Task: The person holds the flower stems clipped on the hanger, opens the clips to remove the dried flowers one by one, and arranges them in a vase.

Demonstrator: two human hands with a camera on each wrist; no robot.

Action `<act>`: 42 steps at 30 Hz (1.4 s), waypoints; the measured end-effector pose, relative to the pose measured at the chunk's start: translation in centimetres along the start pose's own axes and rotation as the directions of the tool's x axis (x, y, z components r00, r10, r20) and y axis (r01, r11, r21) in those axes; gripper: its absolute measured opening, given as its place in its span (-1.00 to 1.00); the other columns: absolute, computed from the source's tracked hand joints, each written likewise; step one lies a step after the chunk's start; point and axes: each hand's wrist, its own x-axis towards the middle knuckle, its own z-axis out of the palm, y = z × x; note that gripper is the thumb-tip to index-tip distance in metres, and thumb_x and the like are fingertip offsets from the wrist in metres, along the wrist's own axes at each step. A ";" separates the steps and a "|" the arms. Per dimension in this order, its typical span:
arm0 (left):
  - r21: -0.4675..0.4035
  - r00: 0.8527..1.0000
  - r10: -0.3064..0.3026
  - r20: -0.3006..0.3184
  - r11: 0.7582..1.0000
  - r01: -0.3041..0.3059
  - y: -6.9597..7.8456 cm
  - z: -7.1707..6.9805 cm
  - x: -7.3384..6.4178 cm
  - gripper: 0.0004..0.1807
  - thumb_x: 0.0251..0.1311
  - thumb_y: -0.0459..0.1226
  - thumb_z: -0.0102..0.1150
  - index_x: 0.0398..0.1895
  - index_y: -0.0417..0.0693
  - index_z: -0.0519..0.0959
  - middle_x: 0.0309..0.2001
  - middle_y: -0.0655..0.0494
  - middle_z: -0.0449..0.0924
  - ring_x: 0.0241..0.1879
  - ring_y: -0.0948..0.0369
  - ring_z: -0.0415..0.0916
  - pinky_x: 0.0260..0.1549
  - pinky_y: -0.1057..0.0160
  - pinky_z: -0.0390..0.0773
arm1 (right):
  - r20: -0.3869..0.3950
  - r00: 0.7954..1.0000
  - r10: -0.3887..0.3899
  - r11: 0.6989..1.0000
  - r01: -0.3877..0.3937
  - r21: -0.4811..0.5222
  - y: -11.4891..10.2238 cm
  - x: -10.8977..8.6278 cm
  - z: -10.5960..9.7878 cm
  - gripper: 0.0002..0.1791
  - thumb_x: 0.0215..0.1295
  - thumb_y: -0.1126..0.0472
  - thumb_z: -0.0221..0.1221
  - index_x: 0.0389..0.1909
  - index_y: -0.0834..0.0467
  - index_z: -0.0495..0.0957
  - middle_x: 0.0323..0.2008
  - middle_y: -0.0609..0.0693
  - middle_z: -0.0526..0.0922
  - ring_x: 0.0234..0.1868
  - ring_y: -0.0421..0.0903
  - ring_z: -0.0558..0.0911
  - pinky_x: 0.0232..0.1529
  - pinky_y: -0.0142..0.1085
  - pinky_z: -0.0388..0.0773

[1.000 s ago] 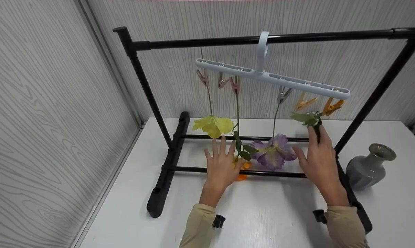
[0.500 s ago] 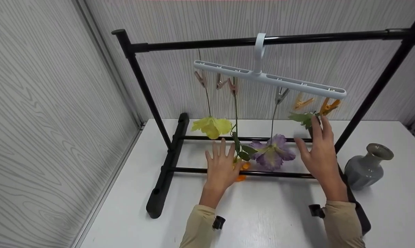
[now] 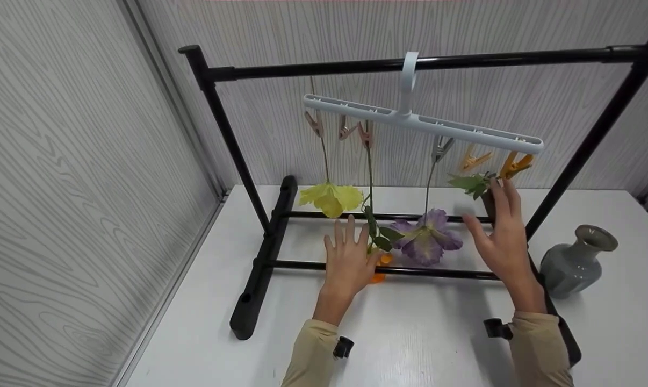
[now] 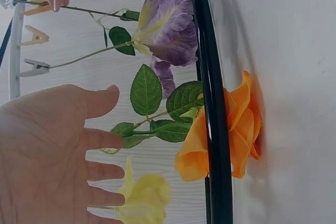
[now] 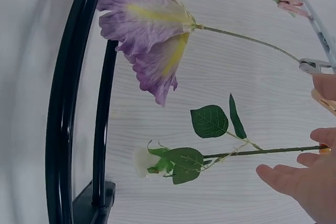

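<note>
Four ruffled, differently coloured artificial flowers [image 3: 426,244] seemed hung; above the outspread left hand [image 3: 348,264] and right hand [image 3: 505,244], two pale V-shaped plastic clips [image 3: 470,162] were left unfilled.

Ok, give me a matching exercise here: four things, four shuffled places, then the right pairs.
1. vase
2. purple flower
3. orange flower
4. hanger

A. hooked over the top bar
B. shows on both sides of a lower bar, left wrist view
C. stands on the table right of the rack
D. hangs from a gray clip

Pairs: 1-C, 2-D, 3-B, 4-A
</note>
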 end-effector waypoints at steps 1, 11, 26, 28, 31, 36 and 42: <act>-0.001 1.000 0.001 0.003 1.000 -0.001 0.0 0.0 0.0 -0.34 0.35 0.15 -0.11 0.36 -0.03 0.32 0.41 -0.21 0.10 0.38 -0.22 0.01 0.18 -0.27 0.17 | 0.003 1.000 0.010 1.000 -0.010 0.015 0.0 0.0 -0.1 -0.22 0.28 0.17 0.23 0.45 0.18 0.10 0.45 0.23 -0.01 0.37 0.25 0.15 0.14 0.26 0.21; -0.009 1.000 0.001 0.003 1.000 -0.001 0.2 0.0 0.2 -0.35 0.36 0.15 -0.12 0.34 -0.04 0.33 0.41 -0.20 0.10 0.37 -0.22 0.03 0.18 -0.26 0.18 | 0.003 0.999 0.048 0.991 -0.048 0.122 -0.3 0.1 -0.7 -0.27 0.27 0.24 0.23 0.42 0.18 0.17 0.41 0.10 0.10 0.38 0.05 0.19 0.23 0.02 0.28; -0.035 0.999 0.013 -0.033 0.999 -0.014 0.4 -0.1 0.3 -0.37 0.33 0.12 -0.03 0.31 -0.07 0.37 0.39 -0.21 0.14 0.35 -0.23 0.07 0.16 -0.24 0.23 | -0.047 0.998 0.052 0.977 -0.041 0.207 -1.8 0.2 -0.8 -0.40 0.21 0.44 0.21 0.29 0.37 0.29 0.20 0.25 0.21 0.27 0.13 0.26 0.27 -0.39 0.15; -0.037 0.998 0.020 -0.052 0.999 -0.022 0.5 -0.1 0.3 -0.37 0.33 0.12 -0.03 0.30 -0.08 0.39 0.38 -0.22 0.16 0.34 -0.23 0.09 0.15 -0.25 0.25 | -0.056 0.997 0.046 0.972 -0.031 0.233 -2.7 0.2 -1.0 -0.41 0.21 0.47 0.19 0.27 0.42 0.27 0.20 0.27 0.19 0.27 0.16 0.24 0.29 -0.37 0.13; -0.032 0.997 0.029 -0.075 0.999 -0.031 0.5 0.0 0.3 -0.38 0.34 0.12 -0.05 0.28 -0.09 0.40 0.36 -0.22 0.19 0.32 -0.23 0.13 0.13 -0.25 0.28 | -0.059 0.998 0.037 0.961 -0.020 0.274 -3.8 0.2 -1.3 -0.39 0.23 0.48 0.15 0.30 0.47 0.22 0.24 0.29 0.14 0.33 0.14 0.19 0.34 -0.30 0.10; -0.021 0.998 0.027 -0.061 0.999 -0.028 0.5 0.1 0.4 -0.37 0.35 0.14 -0.11 0.30 -0.09 0.39 0.37 -0.22 0.17 0.32 -0.23 0.14 0.14 -0.23 0.27 | -0.026 1.000 0.002 0.963 0.005 0.268 -1.1 0.2 -0.9 -0.29 0.24 0.40 0.19 0.39 0.31 0.16 0.37 0.21 0.07 0.40 0.04 0.12 0.37 -0.28 0.03; -0.018 0.999 0.021 -0.049 1.000 -0.021 0.5 0.1 0.4 -0.37 0.35 0.13 -0.08 0.30 -0.08 0.38 0.38 -0.21 0.16 0.32 -0.22 0.15 0.14 -0.22 0.28 | -0.003 1.000 -0.018 0.979 0.018 0.201 -2.0 0.3 -1.1 -0.28 0.20 0.42 0.21 0.37 0.35 0.18 0.30 0.35 0.17 0.33 0.11 0.19 0.30 -0.32 0.05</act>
